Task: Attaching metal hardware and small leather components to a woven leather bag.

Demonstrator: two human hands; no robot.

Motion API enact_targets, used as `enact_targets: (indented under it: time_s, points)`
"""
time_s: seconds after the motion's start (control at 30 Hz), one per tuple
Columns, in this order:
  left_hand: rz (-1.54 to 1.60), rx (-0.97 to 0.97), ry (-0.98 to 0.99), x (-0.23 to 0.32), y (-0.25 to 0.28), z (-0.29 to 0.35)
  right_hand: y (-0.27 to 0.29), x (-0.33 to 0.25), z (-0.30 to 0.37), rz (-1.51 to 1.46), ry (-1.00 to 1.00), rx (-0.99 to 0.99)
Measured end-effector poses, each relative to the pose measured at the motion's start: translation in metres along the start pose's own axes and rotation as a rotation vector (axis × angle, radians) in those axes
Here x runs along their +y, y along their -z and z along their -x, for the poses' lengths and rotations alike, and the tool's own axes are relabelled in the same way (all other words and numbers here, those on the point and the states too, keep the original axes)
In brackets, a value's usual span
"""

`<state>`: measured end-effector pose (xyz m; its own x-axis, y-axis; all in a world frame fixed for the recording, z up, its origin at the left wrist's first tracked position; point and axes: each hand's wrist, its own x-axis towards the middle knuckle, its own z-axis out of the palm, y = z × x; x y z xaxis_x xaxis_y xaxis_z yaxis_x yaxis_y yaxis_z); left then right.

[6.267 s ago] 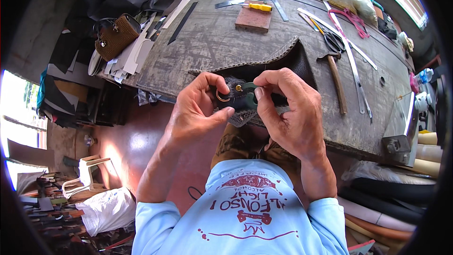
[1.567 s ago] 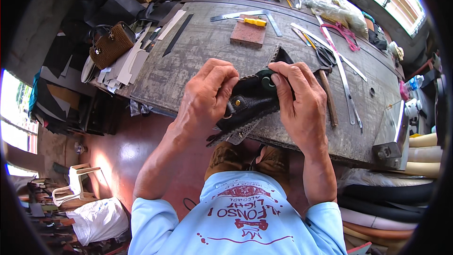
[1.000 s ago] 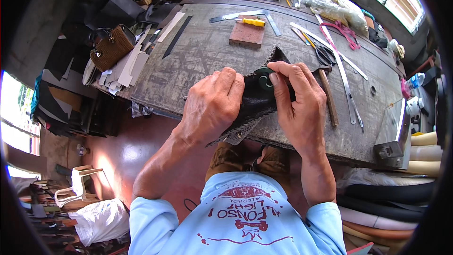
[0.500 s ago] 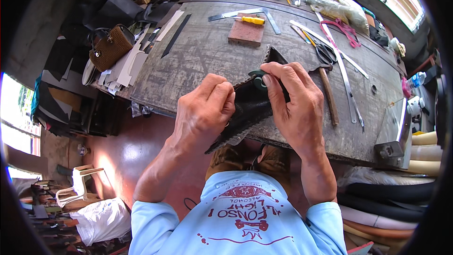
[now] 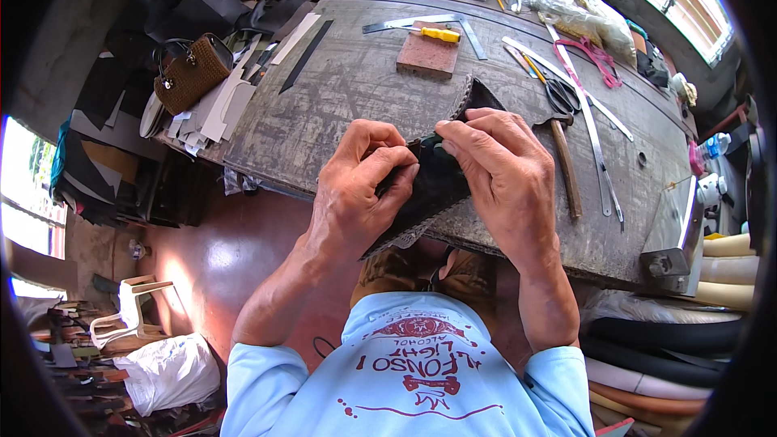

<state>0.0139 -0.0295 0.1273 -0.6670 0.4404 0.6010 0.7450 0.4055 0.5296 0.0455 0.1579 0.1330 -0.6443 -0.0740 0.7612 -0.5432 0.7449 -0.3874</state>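
Over the table's (image 5: 595,247) near edge, the left hand (image 5: 361,180) is pinching the leather (image 5: 441,188), the right hand (image 5: 511,174) pinching a green piece (image 5: 431,150) at its top; a hammer (image 5: 568,166) is lying to the right, scissors (image 5: 560,98) beyond; a block (image 5: 426,55) is carrying a screwdriver (image 5: 439,34) toward the far edge

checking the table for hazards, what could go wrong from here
The left hand and right hand hold up the black leather, its lower end past the edge of the table; if the grip slips, it might drop to the floor. The hammer lies near the right hand, so a wide move could knock it. The screwdriver rests across the block, tip overhanging; a bump might roll it off.
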Motion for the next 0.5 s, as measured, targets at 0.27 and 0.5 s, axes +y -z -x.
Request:
enact_targets:
  time_s: [0.27,0.5]
  points:
    - [0.029,-0.003,0.024,0.0013,-0.0004,0.0005,-0.002,0.0005,0.0015,0.046,0.012,0.003]
    - [0.003,-0.002,-0.009,0.0002,0.0049,0.0002,-0.0009,-0.0001,0.0014,0.012,-0.002,0.024]
